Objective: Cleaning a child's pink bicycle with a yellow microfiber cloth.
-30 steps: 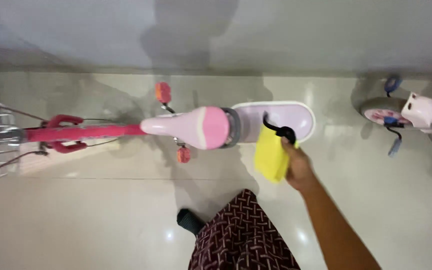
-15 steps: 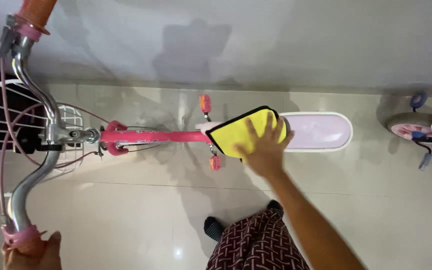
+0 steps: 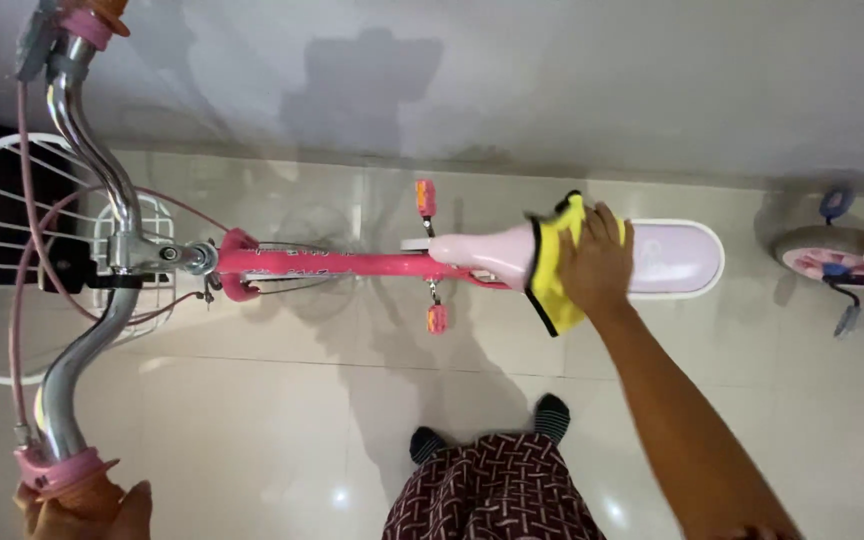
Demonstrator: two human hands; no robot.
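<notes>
yellow cloth further back on saddle

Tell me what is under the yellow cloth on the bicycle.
The yellow cloth lies over the rear of the pink saddle, pressed down by the right hand. The saddle's front shows; its back end is covered.

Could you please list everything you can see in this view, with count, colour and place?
bicycle: one, pink frame, lengthwise across the middle of the floor
saddle: one, pale pink, rear part under the cloth
cloth: one, yellow with black edge, draped over the saddle
basket: one, white wire, front of the bicycle at left
handlebar: one, silver with pink grips, left
rear mudguard: one, pale lilac, behind the saddle
small ride-on toy: one, pink and white, far right, partly cut off
floor: pale glossy tiles
socked feet: two, dark, bottom centre
left hand: on the near grip
right hand: pressing the cloth
</notes>
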